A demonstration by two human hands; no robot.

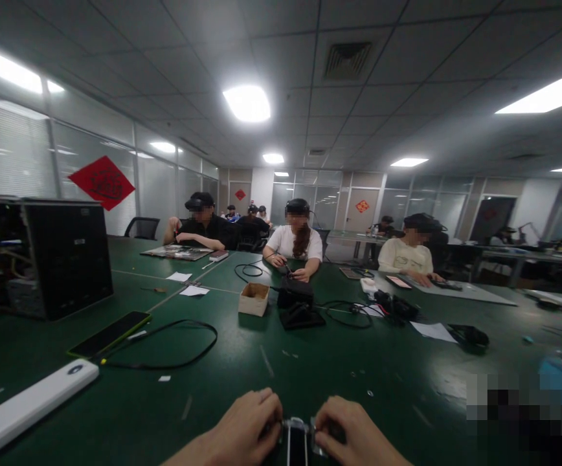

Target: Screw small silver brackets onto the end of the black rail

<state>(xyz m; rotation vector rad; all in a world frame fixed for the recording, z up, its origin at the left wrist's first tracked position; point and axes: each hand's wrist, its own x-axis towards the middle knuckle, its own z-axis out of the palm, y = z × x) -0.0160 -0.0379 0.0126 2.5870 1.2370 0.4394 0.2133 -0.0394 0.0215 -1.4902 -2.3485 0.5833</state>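
Observation:
Low in the middle of the view, a narrow phone-like device (pixel 297 446) with a pale frame and a dark face lies between my hands, cut off by the bottom edge. Close against its left side is my left hand (pixel 248 424), fingers curled and pressed together; whatever is in them is hidden. On the other side my right hand (pixel 353 432) pinches a small shiny piece (pixel 316 439), whose kind I cannot make out. That piece sits right beside the device's edge. Both wrists come in from the bottom of the view.
A long white bar (pixel 33 411), a phone (pixel 111 333) and a black cable (pixel 184 367) lie left on the green table (pixel 203 401). Behind stands an open computer case (pixel 70 259). Ahead are a small box (pixel 254 301) and a black bag (pixel 295 294). Several people sit opposite.

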